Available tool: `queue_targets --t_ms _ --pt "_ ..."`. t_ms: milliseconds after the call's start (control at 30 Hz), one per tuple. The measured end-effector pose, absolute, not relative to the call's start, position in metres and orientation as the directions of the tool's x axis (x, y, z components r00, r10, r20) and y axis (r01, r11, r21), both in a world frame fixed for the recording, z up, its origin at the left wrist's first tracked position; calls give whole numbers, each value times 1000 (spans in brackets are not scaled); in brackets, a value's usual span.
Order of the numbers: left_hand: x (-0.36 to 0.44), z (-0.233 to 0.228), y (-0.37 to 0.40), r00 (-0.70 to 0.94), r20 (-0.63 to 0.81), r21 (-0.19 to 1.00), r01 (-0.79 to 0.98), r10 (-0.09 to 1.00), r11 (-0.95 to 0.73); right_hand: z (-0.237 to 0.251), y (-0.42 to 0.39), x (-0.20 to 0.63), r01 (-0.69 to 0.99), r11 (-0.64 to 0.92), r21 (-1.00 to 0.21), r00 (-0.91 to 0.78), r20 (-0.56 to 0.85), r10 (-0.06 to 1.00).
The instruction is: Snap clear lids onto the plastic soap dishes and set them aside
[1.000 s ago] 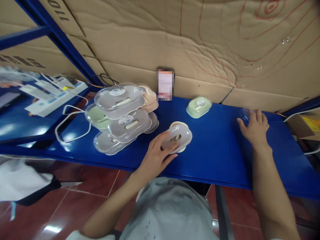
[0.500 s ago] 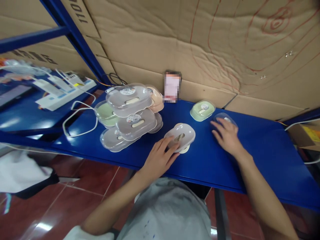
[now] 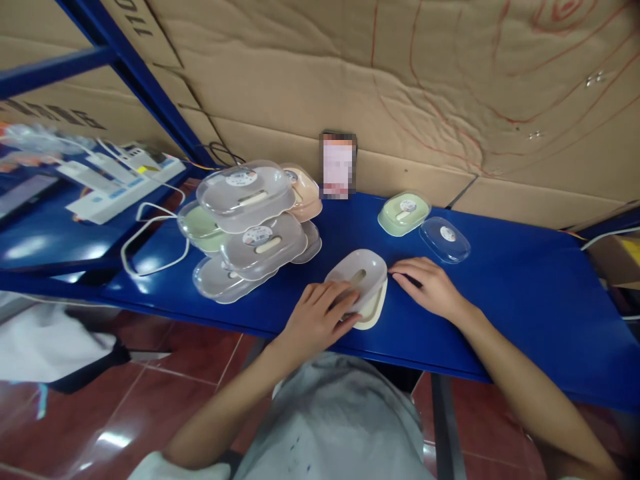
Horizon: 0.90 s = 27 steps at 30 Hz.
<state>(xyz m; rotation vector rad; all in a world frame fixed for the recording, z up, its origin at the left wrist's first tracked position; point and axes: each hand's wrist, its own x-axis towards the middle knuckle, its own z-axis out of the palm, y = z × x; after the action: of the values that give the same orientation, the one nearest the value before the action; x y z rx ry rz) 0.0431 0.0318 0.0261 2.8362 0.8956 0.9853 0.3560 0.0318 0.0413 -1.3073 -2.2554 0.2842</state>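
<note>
My left hand grips the near left edge of a grey oval soap dish with a slot in its bottom. Beneath the dish a cream base tray sticks out on the near right side. My right hand is just right of the dish, fingers stretched toward its edge with a gap between thumb and forefinger; it holds nothing. Behind it a clear lid with a round sticker lies on the blue table. A lidded green soap box sits beside the lid.
Several lidded soap boxes in grey, green and peach are piled at left. A phone leans against the cardboard wall. A white cable and a power strip lie further left.
My right hand has let go of the clear lid, leaving it on the table, and has moved left and nearer to the soap dish. More of the cream base shows under the dish.
</note>
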Motion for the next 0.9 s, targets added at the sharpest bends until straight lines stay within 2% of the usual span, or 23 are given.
queue_targets --t_ms 67,233,500,667,733,767,833,900 --pt "43 27 30 702 514 172 478 492 -861 44 32 359 763 496 -415 -397 306 866" --pt "44 27 30 753 442 171 463 487 -870 47 27 352 723 556 -409 -538 171 826" --pt "48 24 33 671 472 241 525 571 -816 42 28 351 761 581 -288 -507 295 810" --pt "47 22 33 646 482 282 525 592 -803 51 27 352 748 594 -296 -538 253 804" --pt "47 21 33 611 476 305 560 633 -770 55 30 363 810 516 -278 -444 283 850" --pt "47 20 34 586 469 327 579 660 -747 55 33 372 868 428 -253 -345 314 885" --pt "46 19 35 536 446 396 600 717 -695 53 39 393 968 166 -188 -88 365 927" --pt "44 19 37 507 416 479 584 755 -656 47 44 419 987 -77 -143 120 318 940"
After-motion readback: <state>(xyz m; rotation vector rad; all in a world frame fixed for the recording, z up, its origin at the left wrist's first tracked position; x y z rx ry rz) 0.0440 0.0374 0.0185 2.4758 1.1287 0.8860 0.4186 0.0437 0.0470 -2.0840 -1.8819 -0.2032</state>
